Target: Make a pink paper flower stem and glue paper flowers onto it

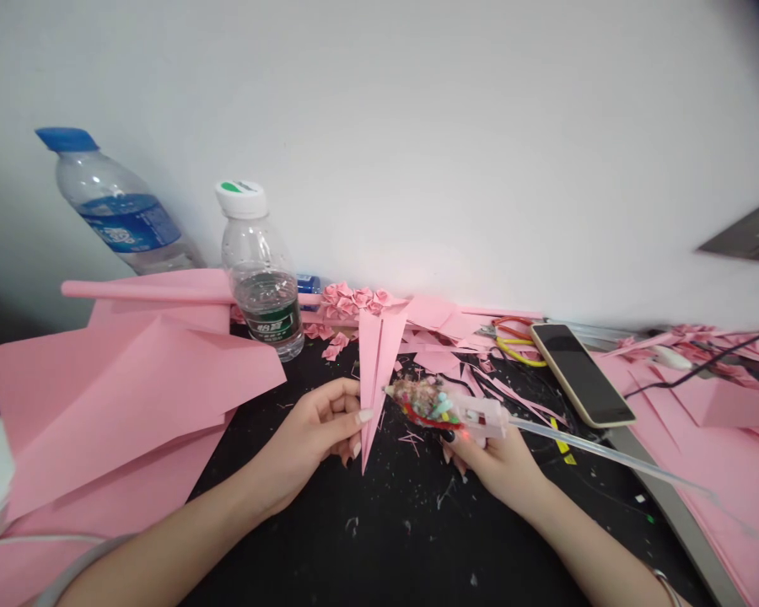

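Note:
A long, narrow folded piece of pink paper (pixel 374 362) stands pinched between the thumb and fingers of my left hand (pixel 329 430), its sharp point downward. My right hand (pixel 487 455) is wrapped round a pink hot glue gun (pixel 474 415), whose front is crusted with dried, many-coloured glue. The nozzle aims left, close to the right edge of the folded paper; whether it touches cannot be made out. Out of the back of the gun runs a long clear glue stick (pixel 613 457). A small red light glows near my right fingers.
Large pink sheets (pixel 120 405) lie at left beside a half-full water bottle (pixel 266 287) and a blue-capped bottle (pixel 126 206). Folded pink paper roses (pixel 357 299) sit along the wall. Yellow-handled pliers (pixel 522 350), a phone (pixel 582 375) and paper scraps lie at right on the black tabletop (pixel 354 556).

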{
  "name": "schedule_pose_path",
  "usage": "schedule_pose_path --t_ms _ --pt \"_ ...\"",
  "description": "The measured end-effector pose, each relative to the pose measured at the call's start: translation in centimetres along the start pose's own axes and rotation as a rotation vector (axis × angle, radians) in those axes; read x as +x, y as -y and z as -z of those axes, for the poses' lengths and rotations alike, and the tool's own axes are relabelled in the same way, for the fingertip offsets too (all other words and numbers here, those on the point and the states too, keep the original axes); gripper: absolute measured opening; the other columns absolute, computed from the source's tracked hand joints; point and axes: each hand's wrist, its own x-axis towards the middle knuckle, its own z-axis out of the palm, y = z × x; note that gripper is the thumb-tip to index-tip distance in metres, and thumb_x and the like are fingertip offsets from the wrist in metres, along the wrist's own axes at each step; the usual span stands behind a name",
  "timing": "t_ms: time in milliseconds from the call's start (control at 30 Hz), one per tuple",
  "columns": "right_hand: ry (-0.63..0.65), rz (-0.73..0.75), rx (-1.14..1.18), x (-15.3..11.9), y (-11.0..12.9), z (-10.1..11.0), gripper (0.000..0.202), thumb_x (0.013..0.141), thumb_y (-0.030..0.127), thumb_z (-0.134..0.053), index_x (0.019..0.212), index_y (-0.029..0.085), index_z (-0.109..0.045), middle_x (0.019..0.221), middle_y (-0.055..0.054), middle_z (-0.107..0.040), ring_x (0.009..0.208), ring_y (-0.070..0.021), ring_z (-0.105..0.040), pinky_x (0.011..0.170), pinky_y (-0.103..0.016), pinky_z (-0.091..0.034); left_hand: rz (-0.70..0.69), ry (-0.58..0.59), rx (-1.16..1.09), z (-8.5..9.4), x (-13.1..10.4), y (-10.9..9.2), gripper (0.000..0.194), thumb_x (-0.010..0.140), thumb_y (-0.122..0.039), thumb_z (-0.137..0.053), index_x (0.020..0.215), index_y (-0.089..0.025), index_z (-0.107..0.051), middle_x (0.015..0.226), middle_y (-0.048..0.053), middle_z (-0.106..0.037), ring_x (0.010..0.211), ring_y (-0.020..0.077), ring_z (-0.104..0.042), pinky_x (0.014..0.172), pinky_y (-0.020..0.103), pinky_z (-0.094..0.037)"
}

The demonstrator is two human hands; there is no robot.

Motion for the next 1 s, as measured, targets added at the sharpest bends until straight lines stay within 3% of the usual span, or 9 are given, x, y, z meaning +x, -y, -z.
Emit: schedule_pose_path --t_ms 267,1000 --pt "0.056 0.002 0.120 0.01 0.31 -0.03 0.031 0.086 0.035 -0.045 0.060 0.018 -0.049 0.050 0.000 -0.052 0.041 -0.0108 -0.047 0.040 -0.022 -0.038 -0.003 -0.013 0.004 0.03 -0.16 -0.21 0.014 0.082 -0.029 -0.063 0.089 -0.017 -0.059 0.064 -0.004 -0.049 0.052 0.0071 -0.045 0.049 0.018 -0.038" --pt "0.087 0.047 0.077 0.13 1.01 0.19 0.031 0.086 0.035 -0.048 0.061 0.018 -0.052 0.046 0.002 -0.051 0.041 -0.0102 -0.046 0.040 -0.021 -0.036 0.000 -0.029 -0.035 -0.11 -0.10 -0.34 0.019 0.079 -0.030 -0.066 0.091 -0.017 -0.061 0.067 -0.003 -0.051 0.054 0.0071 -0.044 0.050 0.018 -0.037"
